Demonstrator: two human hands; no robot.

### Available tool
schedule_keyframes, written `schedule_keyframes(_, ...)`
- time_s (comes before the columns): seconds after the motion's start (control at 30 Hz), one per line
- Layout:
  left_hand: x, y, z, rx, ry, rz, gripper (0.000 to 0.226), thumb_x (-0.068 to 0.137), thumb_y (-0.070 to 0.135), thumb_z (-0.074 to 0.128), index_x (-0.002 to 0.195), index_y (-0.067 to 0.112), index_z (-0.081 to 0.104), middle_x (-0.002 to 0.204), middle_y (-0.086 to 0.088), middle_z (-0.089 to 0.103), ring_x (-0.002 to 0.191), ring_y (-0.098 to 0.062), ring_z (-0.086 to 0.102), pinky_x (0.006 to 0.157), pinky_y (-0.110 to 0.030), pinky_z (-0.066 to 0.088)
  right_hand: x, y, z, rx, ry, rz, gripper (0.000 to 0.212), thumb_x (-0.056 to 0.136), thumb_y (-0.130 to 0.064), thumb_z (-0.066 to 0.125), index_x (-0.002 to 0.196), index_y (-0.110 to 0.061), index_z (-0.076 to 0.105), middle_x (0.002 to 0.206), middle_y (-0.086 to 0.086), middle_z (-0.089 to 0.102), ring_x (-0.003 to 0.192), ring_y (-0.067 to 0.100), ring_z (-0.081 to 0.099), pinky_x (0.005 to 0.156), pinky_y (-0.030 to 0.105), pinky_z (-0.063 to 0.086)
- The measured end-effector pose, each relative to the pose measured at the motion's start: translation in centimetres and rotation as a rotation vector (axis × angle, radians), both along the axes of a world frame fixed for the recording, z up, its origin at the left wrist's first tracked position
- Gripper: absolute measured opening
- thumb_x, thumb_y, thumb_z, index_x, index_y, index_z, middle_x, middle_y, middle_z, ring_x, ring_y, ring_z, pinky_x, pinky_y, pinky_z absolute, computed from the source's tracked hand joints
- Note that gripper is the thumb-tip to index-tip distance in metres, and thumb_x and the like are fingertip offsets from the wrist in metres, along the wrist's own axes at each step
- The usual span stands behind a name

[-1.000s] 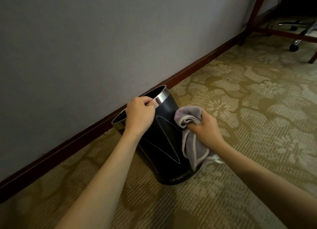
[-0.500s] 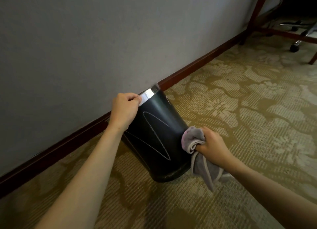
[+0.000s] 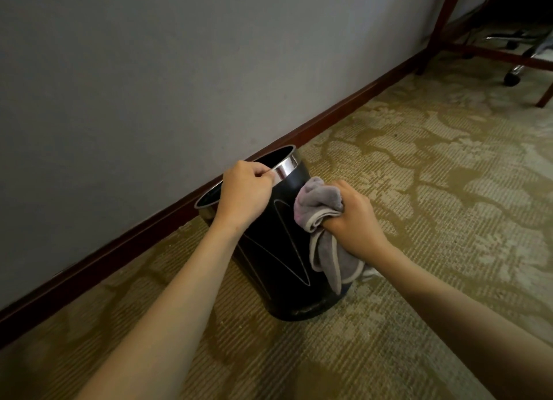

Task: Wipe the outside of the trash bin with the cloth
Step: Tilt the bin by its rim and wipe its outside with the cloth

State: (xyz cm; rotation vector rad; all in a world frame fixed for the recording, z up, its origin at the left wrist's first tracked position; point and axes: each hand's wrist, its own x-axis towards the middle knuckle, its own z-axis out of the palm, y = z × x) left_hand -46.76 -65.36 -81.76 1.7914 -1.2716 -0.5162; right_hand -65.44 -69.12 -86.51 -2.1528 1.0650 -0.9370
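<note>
A black trash bin (image 3: 278, 268) with a shiny metal rim and thin white line pattern stands on the carpet, close to the wall. My left hand (image 3: 245, 194) grips the near side of the rim. My right hand (image 3: 353, 220) is closed around a bunched grey cloth (image 3: 321, 208) and presses it against the bin's upper right side, just below the rim. The cloth's loose end hangs down along the bin's right side to near its base.
A grey wall with a dark red baseboard (image 3: 344, 112) runs right behind the bin. Patterned olive carpet (image 3: 434, 190) spreads to the right and front. At the far top right stand red wooden furniture legs (image 3: 440, 25) and a wheeled chair base (image 3: 513, 76).
The bin, tilted toward the wall half a second ago, has come back more upright. My right hand has slid the cloth from the bin's lower side up to near the rim.
</note>
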Motion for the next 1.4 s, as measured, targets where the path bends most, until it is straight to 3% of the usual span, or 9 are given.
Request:
schedule_keyframes(0.17,2.0,-0.6,-0.7,0.021,0.057,0.036,0.022,0.087,0.016,0.055,0.073,0.006,0.069,0.060,-0.007,0.063,0.048,-0.004,0.055,0.042,-0.010,0.042,-1.9,0.4,-2.8,0.055,0.158,0.018,0.019,0.075,-0.007,0.067,0.084,-0.021,0.057,0.081,-0.005,0.050,0.075,0.022,0.055,0.064,0.036,0.042)
schedule_keyframes(0.33,3.7,-1.2,-0.8,0.027,0.140,0.120,0.021,0.082,0.015,0.059,0.068,0.001,0.068,0.046,0.005,0.053,0.041,-0.003,0.048,0.039,-0.012,0.040,-4.5,0.5,-5.1,0.211,0.375,-0.022,0.024,0.076,-0.012,0.066,0.085,-0.029,0.052,0.087,-0.001,0.052,0.084,0.026,0.057,0.072,0.042,0.046)
schedule_keyframes(0.43,3.3,-1.3,-0.7,0.033,0.141,0.116,0.024,0.080,0.013,0.057,0.075,-0.010,0.063,0.056,-0.007,0.049,0.049,-0.015,0.046,0.039,-0.014,0.042,-4.5,0.1,-4.9,0.178,0.461,-0.024,0.014,0.078,-0.017,0.064,0.086,-0.021,0.054,0.090,0.001,0.051,0.087,0.027,0.056,0.074,0.045,0.047)
schedule_keyframes(0.57,1.3,-0.8,0.3,0.069,0.082,0.040,0.031,0.079,0.008,0.054,0.048,0.008,0.058,0.042,0.007,0.044,0.038,-0.005,0.041,0.036,-0.017,0.034,-2.5,-0.2,-2.4,0.064,0.332,-0.026,0.015,0.078,-0.012,0.065,0.083,-0.017,0.052,0.088,0.003,0.049,0.082,0.026,0.051,0.070,0.043,0.044)
schedule_keyframes(0.73,-1.0,-1.4,1.0,0.157,-0.035,-0.061,0.015,0.077,0.015,0.057,0.068,0.011,0.068,0.072,-0.010,0.062,0.068,-0.022,0.059,0.062,-0.033,0.048,0.0,-0.9,1.8,-0.010,0.019,-0.020,0.013,0.078,-0.009,0.066,0.080,-0.016,0.055,0.081,-0.002,0.046,0.073,0.022,0.051,0.063,0.035,0.043)
schedule_keyframes(0.93,-0.4,-1.3,1.2,0.212,0.135,-0.118,0.011,0.084,0.017,0.063,0.076,0.015,0.068,0.071,0.004,0.061,0.057,-0.004,0.051,0.035,-0.005,0.036,-2.0,-0.7,-0.5,0.032,0.096,0.002,0.017,0.078,-0.012,0.068,0.079,-0.022,0.055,0.083,0.003,0.050,0.074,0.020,0.052,0.064,0.037,0.043)
schedule_keyframes(1.07,0.5,-1.3,1.4,0.208,0.180,-0.092,0.018,0.088,0.020,0.062,0.097,0.009,0.073,0.092,0.004,0.069,0.079,-0.001,0.060,0.069,-0.017,0.046,-4.8,-0.6,-3.9,0.153,0.333,-0.045,0.024,0.077,-0.014,0.067,0.078,-0.031,0.050,0.082,-0.011,0.047,0.083,0.015,0.053,0.068,0.035,0.041)
schedule_keyframes(1.2,0.4,-1.3,1.6,0.240,0.242,-0.089,0.027,0.088,0.020,0.062,0.114,0.016,0.068,0.127,-0.006,0.063,0.120,-0.023,0.053,0.093,-0.036,0.042,-6.4,-1.1,-5.0,0.246,0.596,-0.084,0.020,0.080,-0.023,0.064,0.098,-0.015,0.060,0.096,0.004,0.053,0.092,0.027,0.056,0.078,0.042,0.047)
schedule_keyframes(1.4,-1.5,-1.8,1.4,0.233,0.249,-0.106,0.014,0.081,0.018,0.066,0.090,0.009,0.073,0.092,-0.003,0.069,0.094,-0.019,0.061,0.074,-0.027,0.042,-2.5,-0.4,-0.2,0.047,0.170,-0.111,0.011,0.078,-0.011,0.066,0.081,-0.010,0.055,0.085,0.006,0.051,0.076,0.023,0.050,0.064,0.038,0.040)
